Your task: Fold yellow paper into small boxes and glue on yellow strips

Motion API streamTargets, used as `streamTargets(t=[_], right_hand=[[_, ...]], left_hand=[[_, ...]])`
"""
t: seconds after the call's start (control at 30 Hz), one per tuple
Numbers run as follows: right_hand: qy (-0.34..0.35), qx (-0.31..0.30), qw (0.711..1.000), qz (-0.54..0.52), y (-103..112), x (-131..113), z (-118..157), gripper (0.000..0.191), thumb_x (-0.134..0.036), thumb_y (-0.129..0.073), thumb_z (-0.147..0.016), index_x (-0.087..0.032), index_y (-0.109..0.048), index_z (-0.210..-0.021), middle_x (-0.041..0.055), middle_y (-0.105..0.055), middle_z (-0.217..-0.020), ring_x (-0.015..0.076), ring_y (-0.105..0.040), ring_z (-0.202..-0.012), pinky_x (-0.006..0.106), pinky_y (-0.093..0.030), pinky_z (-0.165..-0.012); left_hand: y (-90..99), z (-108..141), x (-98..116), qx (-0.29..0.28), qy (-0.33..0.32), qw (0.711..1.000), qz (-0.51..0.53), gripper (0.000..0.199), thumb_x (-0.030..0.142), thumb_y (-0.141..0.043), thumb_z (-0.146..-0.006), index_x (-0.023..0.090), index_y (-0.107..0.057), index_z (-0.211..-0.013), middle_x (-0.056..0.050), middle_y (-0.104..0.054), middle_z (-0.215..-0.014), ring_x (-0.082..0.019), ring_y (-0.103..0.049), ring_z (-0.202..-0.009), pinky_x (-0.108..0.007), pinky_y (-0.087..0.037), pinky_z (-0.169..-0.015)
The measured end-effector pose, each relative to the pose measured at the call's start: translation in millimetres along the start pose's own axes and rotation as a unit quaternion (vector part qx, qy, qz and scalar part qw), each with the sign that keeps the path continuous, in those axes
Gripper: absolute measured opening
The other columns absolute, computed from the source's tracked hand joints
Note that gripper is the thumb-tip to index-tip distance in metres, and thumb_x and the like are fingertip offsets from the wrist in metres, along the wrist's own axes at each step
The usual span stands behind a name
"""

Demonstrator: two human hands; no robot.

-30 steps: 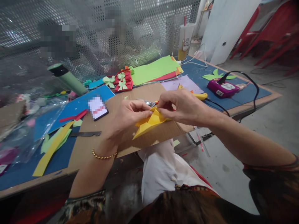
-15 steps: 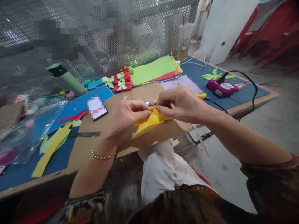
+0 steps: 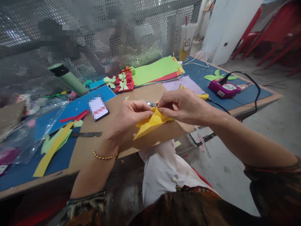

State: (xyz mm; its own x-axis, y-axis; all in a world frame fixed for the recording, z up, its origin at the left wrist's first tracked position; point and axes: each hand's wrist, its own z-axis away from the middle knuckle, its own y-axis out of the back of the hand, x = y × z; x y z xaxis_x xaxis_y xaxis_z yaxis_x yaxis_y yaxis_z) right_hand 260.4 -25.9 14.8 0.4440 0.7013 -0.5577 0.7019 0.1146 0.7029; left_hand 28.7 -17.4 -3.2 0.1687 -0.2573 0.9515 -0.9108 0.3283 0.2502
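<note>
A folded piece of yellow paper [image 3: 150, 126] is held between my two hands, just over the cardboard sheet [image 3: 91, 149]. My left hand [image 3: 128, 117] pinches its upper left edge between thumb and fingers. From the other side, my right hand [image 3: 181, 105] grips the top corner, thumb and fingertips close to those of the left. Right behind the fingers lie scissors [image 3: 152, 103], partly hidden by my hands. The paper's lower left end tapers to a point that hangs free.
Left lie a phone [image 3: 98, 108], a metal blade [image 3: 87, 134] and a yellow strip [image 3: 53, 150]. Behind are red pieces with green bows [image 3: 124, 82], green sheets [image 3: 155, 69] and a leaning green bottle [image 3: 68, 80]. A purple power box [image 3: 223, 88] and a drink cup [image 3: 185, 42] stand right.
Both hands keep their pinch on the yellow paper, with hardly any movement of the fingers. The whole view has shifted very slightly.
</note>
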Motion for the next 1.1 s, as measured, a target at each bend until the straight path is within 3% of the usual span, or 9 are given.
streamTargets(t=[0.2,0.37,0.47,0.53,0.63,0.77,0.93,1.1], right_hand=[[0.000,0.011,1.000,-0.019,-6.7,2.5,-1.1,0.011,-0.013,-0.061,-0.084,-0.018,-0.066,-0.075,-0.0024,-0.062,-0.066,0.0102,-0.051,-0.065,0.027,-0.035,-0.063],[0.005,0.016,1.000,-0.009,-5.1,10.4,2.0,0.017,-0.020,-0.062,-0.095,-0.016,-0.078,-0.088,0.0022,-0.072,-0.077,0.0127,-0.057,-0.069,0.028,-0.040,-0.066],[0.004,0.076,0.996,0.053,-1.4,10.6,9.2,0.026,-0.025,-0.058,-0.103,-0.019,-0.083,-0.100,0.0059,-0.076,-0.085,0.0167,-0.062,-0.074,0.031,-0.046,-0.071],[0.018,0.118,0.990,0.076,-0.7,10.2,15.3,0.026,-0.027,-0.058,-0.104,-0.021,-0.083,-0.103,0.0070,-0.076,-0.088,0.0187,-0.064,-0.076,0.034,-0.049,-0.073],[0.046,0.124,0.988,0.081,-3.7,13.5,20.9,0.023,-0.025,-0.060,-0.104,-0.022,-0.083,-0.104,0.0083,-0.077,-0.091,0.0204,-0.068,-0.077,0.036,-0.053,-0.073],[0.066,0.102,0.986,0.113,-11.6,24.2,18.0,0.029,-0.015,-0.056,-0.099,-0.022,-0.081,-0.111,0.0109,-0.078,-0.101,0.0224,-0.072,-0.088,0.037,-0.057,-0.079],[0.074,0.091,0.990,0.083,-21.1,27.4,15.0,0.033,-0.010,-0.056,-0.095,-0.016,-0.079,-0.118,0.0115,-0.077,-0.103,0.0193,-0.069,-0.082,0.034,-0.057,-0.075],[0.100,0.116,0.988,0.022,-27.1,16.0,9.4,0.018,-0.026,-0.066,-0.102,-0.019,-0.080,-0.111,0.0082,-0.077,-0.097,0.0186,-0.069,-0.080,0.032,-0.056,-0.075]], left_hand=[[-1.3,0.2,3.2,-0.004,-0.010,1.000,-0.018,0.013,0.029,-0.088,-0.067,0.018,-0.083,-0.071,-0.005,-0.075,-0.072,-0.016,-0.065,-0.067,-0.025,-0.050,-0.056],[-1.1,-1.1,4.2,0.006,-0.006,0.999,-0.033,0.015,0.032,-0.085,-0.068,0.018,-0.082,-0.073,-0.005,-0.077,-0.077,-0.017,-0.067,-0.070,-0.026,-0.052,-0.061],[1.8,-4.6,1.8,0.031,-0.031,0.996,-0.082,0.017,0.034,-0.080,-0.072,0.018,-0.081,-0.075,-0.005,-0.079,-0.079,-0.017,-0.067,-0.071,-0.026,-0.051,-0.062],[5.3,-7.8,-1.2,0.070,-0.083,0.981,-0.158,0.015,0.031,-0.076,-0.076,0.017,-0.080,-0.075,-0.006,-0.078,-0.077,-0.017,-0.066,-0.070,-0.027,-0.048,-0.062],[10.7,-12.2,-5.8,0.132,-0.157,0.940,-0.271,0.012,0.023,-0.069,-0.079,0.018,-0.078,-0.072,-0.005,-0.075,-0.073,-0.015,-0.061,-0.067,-0.029,-0.043,-0.064],[15.3,-13.4,-7.5,0.126,-0.180,0.924,-0.313,0.014,0.017,-0.065,-0.081,0.019,-0.076,-0.072,-0.004,-0.075,-0.074,-0.015,-0.058,-0.065,-0.029,-0.041,-0.062],[18.8,5.1,1.8,0.131,-0.177,0.921,-0.322,0.014,0.021,-0.067,-0.087,0.018,-0.078,-0.080,-0.005,-0.077,-0.080,-0.017,-0.063,-0.072,-0.029,-0.044,-0.066],[14.0,37.9,14.8,0.110,-0.246,0.882,-0.387,0.016,0.017,-0.064,-0.096,0.020,-0.078,-0.090,-0.004,-0.079,-0.088,-0.018,-0.068,-0.080,-0.030,-0.049,-0.074]])
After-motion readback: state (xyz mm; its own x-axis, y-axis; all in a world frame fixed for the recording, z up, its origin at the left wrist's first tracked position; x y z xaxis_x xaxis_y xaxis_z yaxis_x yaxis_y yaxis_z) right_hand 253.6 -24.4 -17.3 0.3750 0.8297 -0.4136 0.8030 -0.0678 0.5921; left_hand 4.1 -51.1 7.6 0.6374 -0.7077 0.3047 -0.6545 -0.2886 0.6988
